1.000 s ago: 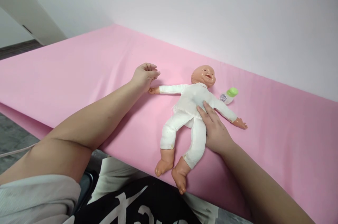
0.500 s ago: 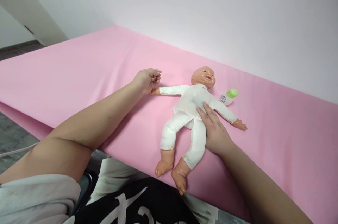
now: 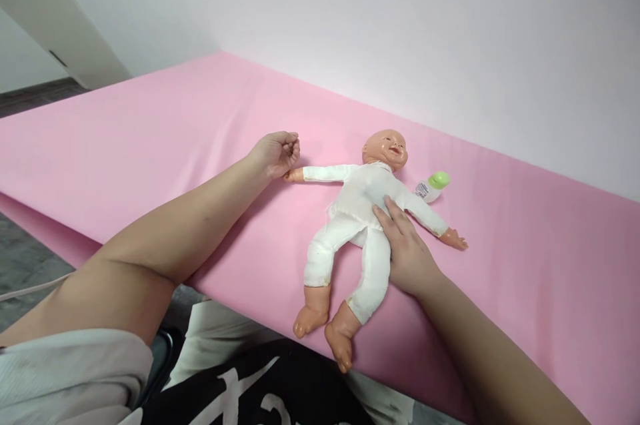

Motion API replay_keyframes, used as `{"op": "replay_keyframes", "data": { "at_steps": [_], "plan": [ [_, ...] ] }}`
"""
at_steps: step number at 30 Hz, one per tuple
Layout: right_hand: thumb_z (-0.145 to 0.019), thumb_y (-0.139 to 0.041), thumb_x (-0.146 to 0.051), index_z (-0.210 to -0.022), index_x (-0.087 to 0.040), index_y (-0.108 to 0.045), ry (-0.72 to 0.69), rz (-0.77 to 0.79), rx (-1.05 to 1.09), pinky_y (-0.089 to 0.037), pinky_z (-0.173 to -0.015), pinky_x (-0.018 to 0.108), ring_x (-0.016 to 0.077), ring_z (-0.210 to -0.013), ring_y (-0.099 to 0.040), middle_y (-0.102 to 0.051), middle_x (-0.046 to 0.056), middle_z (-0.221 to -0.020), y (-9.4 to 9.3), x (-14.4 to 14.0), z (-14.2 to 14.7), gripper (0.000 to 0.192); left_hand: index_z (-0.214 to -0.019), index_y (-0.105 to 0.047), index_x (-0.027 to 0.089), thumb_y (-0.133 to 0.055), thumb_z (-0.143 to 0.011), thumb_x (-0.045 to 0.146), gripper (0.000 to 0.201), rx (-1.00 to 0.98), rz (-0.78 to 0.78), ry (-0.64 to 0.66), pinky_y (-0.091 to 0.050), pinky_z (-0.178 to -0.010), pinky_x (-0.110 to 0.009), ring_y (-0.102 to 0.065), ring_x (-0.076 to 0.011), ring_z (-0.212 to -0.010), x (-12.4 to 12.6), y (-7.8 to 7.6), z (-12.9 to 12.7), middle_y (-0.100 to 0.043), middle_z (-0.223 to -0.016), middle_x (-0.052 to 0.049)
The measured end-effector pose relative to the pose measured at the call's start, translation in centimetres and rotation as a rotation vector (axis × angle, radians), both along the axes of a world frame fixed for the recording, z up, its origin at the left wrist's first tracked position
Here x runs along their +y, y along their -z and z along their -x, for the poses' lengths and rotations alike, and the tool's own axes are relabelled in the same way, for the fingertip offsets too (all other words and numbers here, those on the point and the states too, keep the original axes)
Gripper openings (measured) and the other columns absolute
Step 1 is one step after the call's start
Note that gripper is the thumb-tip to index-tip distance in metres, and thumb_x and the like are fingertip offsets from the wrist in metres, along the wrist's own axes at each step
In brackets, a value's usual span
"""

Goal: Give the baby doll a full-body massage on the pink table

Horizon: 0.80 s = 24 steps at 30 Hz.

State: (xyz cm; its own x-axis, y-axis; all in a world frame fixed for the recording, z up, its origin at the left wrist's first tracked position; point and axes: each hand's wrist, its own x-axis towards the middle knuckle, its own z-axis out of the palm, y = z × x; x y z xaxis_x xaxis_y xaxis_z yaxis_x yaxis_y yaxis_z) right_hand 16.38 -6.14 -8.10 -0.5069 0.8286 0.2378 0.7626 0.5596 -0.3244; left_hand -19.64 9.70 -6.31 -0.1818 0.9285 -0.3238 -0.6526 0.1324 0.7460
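Baby doll [image 3: 363, 211] in a white cloth suit lies on its back on the pink sheet [image 3: 150, 138], arms spread wide, legs pointing toward me so that its bare feet reach the near edge of the covered surface. Farthest left, my left hand [image 3: 274, 153] is curled loosely, fingers bent in, pinching the doll's small hand at the end of its outstretched arm; my forearm rests along the sheet behind it. Moving right, the doll's head is tipped toward the wall. My right hand [image 3: 407, 248] lies flat and open, fingers together, pressed on the doll's belly and hip beside its thigh, gripping nothing. Just past the doll's shoulder, near its other arm, a small white bottle with a green cap [image 3: 433, 185] lies on its side on the sheet, apart from both my hands.
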Motion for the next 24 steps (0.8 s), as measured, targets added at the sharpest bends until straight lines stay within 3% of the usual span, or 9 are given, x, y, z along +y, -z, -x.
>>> {"op": "replay_keyframes", "data": {
  "at_steps": [2, 5, 9, 13, 18, 20, 24],
  "plan": [
    [-0.100, -0.059, -0.022, -0.174, -0.033, -0.028, 0.004, 0.002, -0.005, -0.035, -0.131, 0.068, 0.0374, -0.169, -0.025, -0.018, 0.012, -0.184, 0.0, 0.0, 0.0, 0.081, -0.076, -0.059, 0.021, -0.081, -0.080, 0.018, 0.023, 0.000, -0.036, -0.020, -0.054, -0.049, -0.019, -0.058, -0.0099, -0.052, 0.2, 0.0, 0.5, -0.059, -0.062, 0.000],
    [-0.101, -0.058, -0.024, -0.173, -0.030, -0.030, 0.007, 0.001, -0.015, -0.035, -0.131, 0.067, 0.0377, -0.169, -0.024, -0.019, 0.014, -0.184, 0.0, 0.0, 0.0, 0.078, -0.071, -0.052, 0.022, -0.089, -0.082, 0.050, 0.047, 0.003, -0.122, -0.041, -0.052, -0.049, -0.019, -0.058, -0.0089, -0.053, 0.4, -0.1, 1.3, -0.058, -0.062, 0.001],
    [-0.100, -0.061, -0.024, -0.173, -0.031, -0.030, 0.006, 0.008, -0.009, -0.036, -0.130, 0.068, 0.0391, -0.168, -0.027, -0.019, 0.013, -0.184, 0.0, 0.0, -0.1, 0.080, -0.069, -0.050, 0.023, -0.084, -0.079, 0.074, 0.063, 0.058, -0.121, -0.069, -0.045, -0.045, -0.020, -0.055, -0.0085, -0.050, 0.6, -0.1, 1.8, -0.054, -0.058, 0.001],
    [-0.098, -0.062, -0.024, -0.174, -0.034, -0.027, 0.013, 0.001, -0.015, -0.039, -0.128, 0.070, 0.0403, -0.167, -0.029, -0.020, 0.011, -0.184, 0.2, 0.0, -0.2, 0.084, -0.067, -0.052, 0.022, -0.086, -0.081, 0.062, 0.055, 0.158, -0.091, -0.083, -0.043, -0.045, -0.023, -0.053, -0.0102, -0.049, 0.4, 0.1, 1.0, -0.053, -0.058, 0.001],
    [-0.100, -0.059, -0.023, -0.175, -0.037, -0.024, -0.003, -0.034, -0.011, -0.042, -0.125, 0.071, 0.0424, -0.165, -0.032, -0.020, 0.010, -0.184, 0.5, 0.0, -0.4, 0.084, -0.066, -0.059, 0.020, -0.084, -0.076, 0.033, 0.029, 0.480, -0.202, -0.045, -0.043, -0.051, -0.026, -0.057, -0.0138, -0.056, -1.1, 0.1, -0.6, -0.062, -0.064, -0.003],
    [-0.100, -0.058, -0.024, -0.174, -0.038, -0.024, 0.005, -0.034, -0.020, -0.043, -0.125, 0.072, 0.0424, -0.165, -0.033, -0.019, 0.009, -0.184, 0.6, -0.1, -0.4, 0.083, -0.069, -0.063, 0.020, -0.081, -0.076, 0.029, 0.021, 0.645, -0.295, 0.002, -0.045, -0.056, -0.027, -0.058, -0.0147, -0.061, -2.1, 0.0, -1.3, -0.065, -0.068, -0.002],
    [-0.101, -0.058, -0.025, -0.174, -0.038, -0.023, 0.019, -0.014, -0.047, -0.045, -0.124, 0.071, 0.0424, -0.166, -0.031, -0.017, 0.007, -0.185, 0.6, 0.0, -0.5, 0.083, -0.083, -0.070, 0.022, -0.072, -0.085, 0.034, 0.012, 1.151, -0.622, 0.211, -0.051, -0.073, -0.034, -0.065, -0.0194, -0.077, -4.4, 0.3, -3.1, -0.072, -0.086, -0.005]
  ]
}}
